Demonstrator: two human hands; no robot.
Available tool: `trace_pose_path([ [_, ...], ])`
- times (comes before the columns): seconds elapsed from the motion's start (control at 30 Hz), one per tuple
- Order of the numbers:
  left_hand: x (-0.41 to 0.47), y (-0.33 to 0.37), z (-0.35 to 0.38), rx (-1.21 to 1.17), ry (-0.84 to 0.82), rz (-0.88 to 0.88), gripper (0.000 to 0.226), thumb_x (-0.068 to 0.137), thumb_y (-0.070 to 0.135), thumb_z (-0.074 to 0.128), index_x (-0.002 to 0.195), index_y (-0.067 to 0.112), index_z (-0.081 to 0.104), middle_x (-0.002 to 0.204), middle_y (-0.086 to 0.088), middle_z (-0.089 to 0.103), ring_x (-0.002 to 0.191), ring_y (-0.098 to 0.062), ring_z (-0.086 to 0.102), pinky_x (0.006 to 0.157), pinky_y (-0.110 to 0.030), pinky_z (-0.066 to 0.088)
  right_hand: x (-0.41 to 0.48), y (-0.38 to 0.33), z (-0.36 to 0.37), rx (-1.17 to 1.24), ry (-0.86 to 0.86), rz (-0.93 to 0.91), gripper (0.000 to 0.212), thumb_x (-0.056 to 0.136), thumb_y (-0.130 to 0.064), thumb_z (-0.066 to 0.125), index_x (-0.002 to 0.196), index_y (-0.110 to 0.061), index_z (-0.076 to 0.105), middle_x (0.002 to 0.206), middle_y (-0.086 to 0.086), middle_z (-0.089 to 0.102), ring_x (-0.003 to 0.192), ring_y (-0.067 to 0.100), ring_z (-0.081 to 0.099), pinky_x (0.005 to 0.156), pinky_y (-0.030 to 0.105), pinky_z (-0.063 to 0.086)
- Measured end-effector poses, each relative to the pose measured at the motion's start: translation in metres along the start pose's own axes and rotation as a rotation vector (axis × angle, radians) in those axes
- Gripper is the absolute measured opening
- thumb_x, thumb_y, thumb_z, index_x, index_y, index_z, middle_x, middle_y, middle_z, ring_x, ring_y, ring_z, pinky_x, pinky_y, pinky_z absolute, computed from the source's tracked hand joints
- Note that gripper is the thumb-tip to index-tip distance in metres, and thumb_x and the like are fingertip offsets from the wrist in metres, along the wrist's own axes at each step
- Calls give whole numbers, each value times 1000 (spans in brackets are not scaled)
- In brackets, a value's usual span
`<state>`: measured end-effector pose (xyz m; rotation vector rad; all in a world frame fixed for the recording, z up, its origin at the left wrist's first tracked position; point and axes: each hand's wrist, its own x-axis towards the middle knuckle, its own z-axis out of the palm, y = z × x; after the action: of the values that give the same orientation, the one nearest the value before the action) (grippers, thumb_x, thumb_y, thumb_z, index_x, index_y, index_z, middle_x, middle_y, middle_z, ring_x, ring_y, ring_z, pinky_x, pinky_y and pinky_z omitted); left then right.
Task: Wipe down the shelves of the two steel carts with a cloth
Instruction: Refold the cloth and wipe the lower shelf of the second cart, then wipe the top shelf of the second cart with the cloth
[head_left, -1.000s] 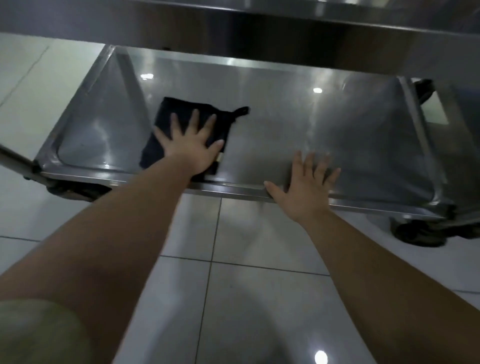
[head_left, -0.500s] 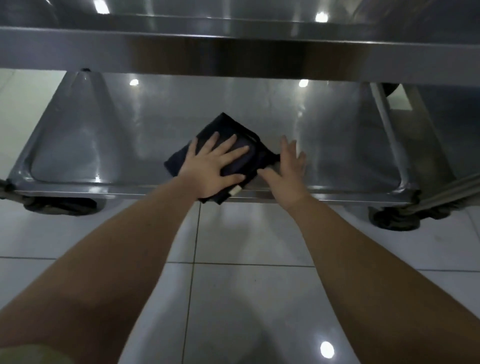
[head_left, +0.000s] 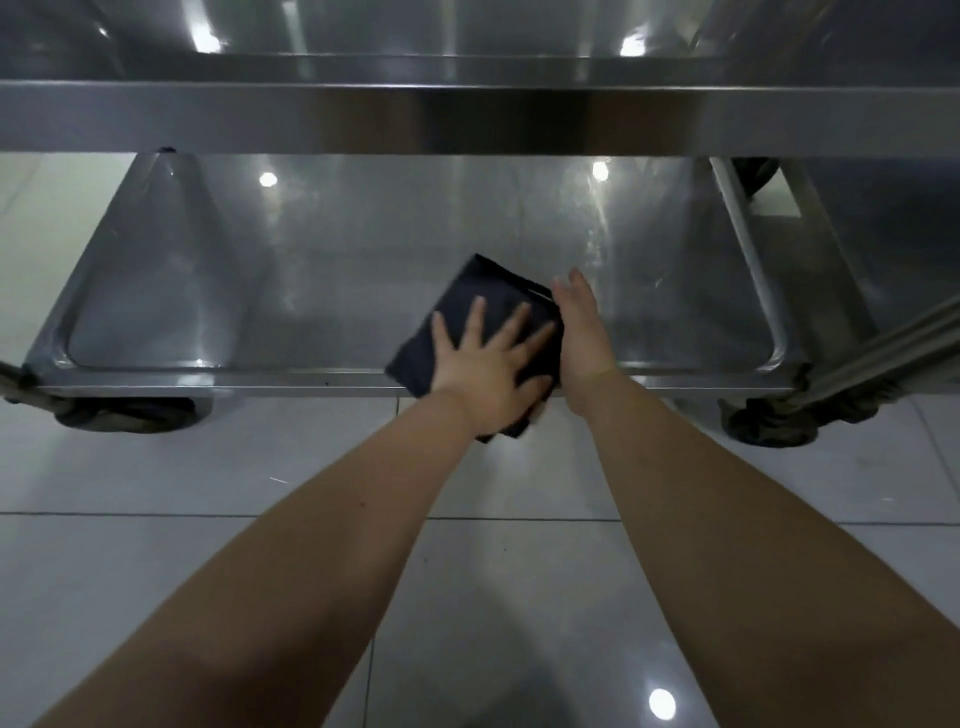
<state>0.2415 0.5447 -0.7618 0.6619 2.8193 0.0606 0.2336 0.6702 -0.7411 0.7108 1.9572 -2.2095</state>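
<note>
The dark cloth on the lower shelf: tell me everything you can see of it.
The cloth is dark, navy or black, soft fabric folded into a rough square, turned diamond-wise. It lies flat on the cart's lower shelf near the front middle, its near corner hanging over the front rim. The left hand presses on it with spread fingers; the right hand touches its right edge.

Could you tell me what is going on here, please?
A person is cleaning a steel cart with a dark cloth. The left hand presses flat on the cloth, fingers spread, on the bottom shelf. The right hand lies with straight fingers against the cloth's right edge. The cloth sits at the shelf's front rim and hangs a little over it, above the tiled floor.
</note>
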Motion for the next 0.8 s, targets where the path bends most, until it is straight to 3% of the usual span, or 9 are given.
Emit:
trace_pose_path([
  [0.07, -1, 11, -1, -45, -16, 130, 61, 88, 66, 20, 146, 53, 6, 158, 24, 0, 145, -29, -16, 105, -69, -16, 2, -4, -6, -13, -30, 101, 79, 83, -49, 62, 150, -43, 20, 153, 0, 36, 133, 24, 43, 108, 49, 39],
  [0.13, -3, -1, -11, -268, -7, 208, 47, 94, 54, 29, 141, 52, 32, 155, 26, 16, 147, -21, -4, 110, -62, -12, 4, -9, -8, -129, -56, 126, 71, 89, -35, 62, 150, -39, 26, 147, 1, 42, 124, 25, 49, 100, 47, 46],
  [0.23, -13, -36, -26, -648, 230, 28, 32, 89, 27, 50, 116, 32, 67, 133, 7, 59, 133, -23, 44, 110, -46, 30, 7, -16, -4, -528, -15, -73, 47, 93, -18, 54, 139, -26, 46, 130, 4, 53, 126, 31, 48, 101, 43, 42],
  [0.33, -30, -66, -25, -458, 338, -462, 43, 79, 45, 66, 120, 33, 60, 117, 2, 65, 112, -28, 57, 95, -43, 46, 8, -15, -1, -1103, 40, -210, 38, 93, -20, 48, 130, -28, 47, 143, -2, 43, 144, 39, 13, 116, 60, 6],
  [0.43, -38, -68, -20, -540, 271, -674, 51, 70, 63, 70, 109, 32, 62, 102, 7, 69, 102, -23, 62, 93, -43, 44, 10, -14, 9, -1234, -40, -231, 48, 98, -26, 45, 144, -32, 33, 159, -9, 20, 146, 39, -12, 113, 63, -12],
  [0.53, -33, -65, -25, -529, 192, -647, 27, 75, 60, 68, 83, 35, 63, 85, 7, 68, 96, -25, 63, 91, -43, 43, 8, -14, 29, -1310, -146, -368, 67, 93, -6, 43, 149, -40, 24, 162, -14, 7, 145, 36, -19, 112, 62, -16],
  [0.6, -32, -60, -29, -525, 183, -600, 20, 79, 53, 68, 78, 36, 57, 87, 6, 65, 98, -25, 60, 89, -41, 42, 4, -15, 42, -1452, -304, -475, 79, 84, 9, 42, 146, -38, 28, 163, -10, 4, 144, 35, -24, 109, 61, -21],
  [0.7, -38, -54, -30, -578, 258, -499, 17, 83, 44, 68, 85, 34, 54, 89, 10, 63, 95, -19, 59, 82, -37, 37, 1, -17, 50, -1588, -347, -561, 55, 83, 9, 42, 125, -27, 41, 161, -1, 14, 143, 35, -22, 105, 62, -24],
  [0.8, -52, -55, -33, -626, 347, -383, 19, 83, 37, 70, 81, 35, 51, 75, 18, 55, 83, -12, 57, 80, -36, 35, -8, -24, 38, -1714, -293, -733, 33, 83, 0, 46, 105, -24, 37, 134, 4, 44, 143, 36, 13, 113, 63, -11],
])
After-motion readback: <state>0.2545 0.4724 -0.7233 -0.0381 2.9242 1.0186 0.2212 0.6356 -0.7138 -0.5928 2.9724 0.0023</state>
